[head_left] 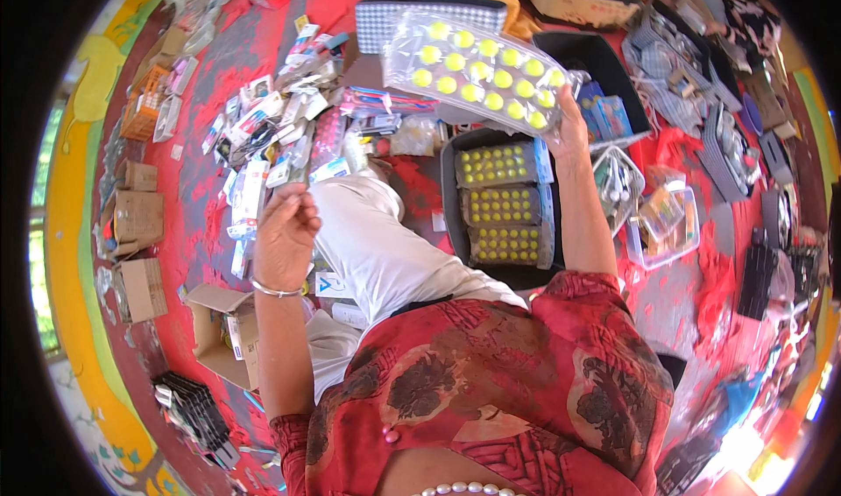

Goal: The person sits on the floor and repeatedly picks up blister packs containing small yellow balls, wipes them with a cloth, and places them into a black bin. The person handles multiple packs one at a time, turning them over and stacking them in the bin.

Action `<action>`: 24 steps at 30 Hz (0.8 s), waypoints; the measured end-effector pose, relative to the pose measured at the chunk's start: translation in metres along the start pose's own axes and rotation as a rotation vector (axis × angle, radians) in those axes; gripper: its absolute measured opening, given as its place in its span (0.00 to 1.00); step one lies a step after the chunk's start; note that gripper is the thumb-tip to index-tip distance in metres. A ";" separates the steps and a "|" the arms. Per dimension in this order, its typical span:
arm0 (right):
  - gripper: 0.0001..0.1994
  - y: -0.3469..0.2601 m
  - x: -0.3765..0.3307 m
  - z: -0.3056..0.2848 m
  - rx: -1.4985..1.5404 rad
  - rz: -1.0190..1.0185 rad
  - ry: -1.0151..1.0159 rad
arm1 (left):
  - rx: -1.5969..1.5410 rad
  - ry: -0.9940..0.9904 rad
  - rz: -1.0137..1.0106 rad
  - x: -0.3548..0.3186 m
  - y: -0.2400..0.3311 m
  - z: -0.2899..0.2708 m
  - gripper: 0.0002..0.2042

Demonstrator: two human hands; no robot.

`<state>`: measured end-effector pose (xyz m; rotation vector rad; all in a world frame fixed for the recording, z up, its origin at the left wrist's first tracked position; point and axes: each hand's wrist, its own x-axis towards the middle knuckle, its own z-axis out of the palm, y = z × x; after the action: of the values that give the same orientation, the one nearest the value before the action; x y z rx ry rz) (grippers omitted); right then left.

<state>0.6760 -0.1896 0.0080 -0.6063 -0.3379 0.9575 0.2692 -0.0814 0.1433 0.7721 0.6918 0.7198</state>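
Raised at the right, my right hand (571,128) is closed on the end of a clear plastic pack (486,69) with rows of small yellow-green round pieces. The pack is held up, tilted down to the right. Below it stands a dark fabric bin (450,189), where three similar packs (499,204) lie stacked in a row. On the left, my left hand (286,233) has its fingers curled together beside a heap of small packaged goods (267,119). Whatever is at its fingertips is too small to make out.
A checked fabric box (429,13) stands at the far side, with a black bin (604,67) to its right. A clear plastic tub (663,233) sits farther right. At the left lie an open cardboard box (219,330) and an orange basket (144,102). The floor is red and worn.
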 end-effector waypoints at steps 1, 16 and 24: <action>0.23 -0.003 -0.002 -0.001 -0.060 0.001 0.065 | -0.015 0.065 -0.013 -0.001 0.001 -0.006 0.08; 0.29 -0.033 -0.085 -0.113 -1.066 0.440 0.575 | -0.211 0.128 -0.056 -0.019 0.002 -0.086 0.09; 0.22 0.062 -0.116 -0.171 -2.003 0.566 0.672 | -0.215 0.201 -0.131 -0.024 -0.014 -0.095 0.11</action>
<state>0.6613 -0.3167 -0.1656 -2.8758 -0.4407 0.5667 0.1871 -0.0722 0.0880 0.4571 0.8236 0.7445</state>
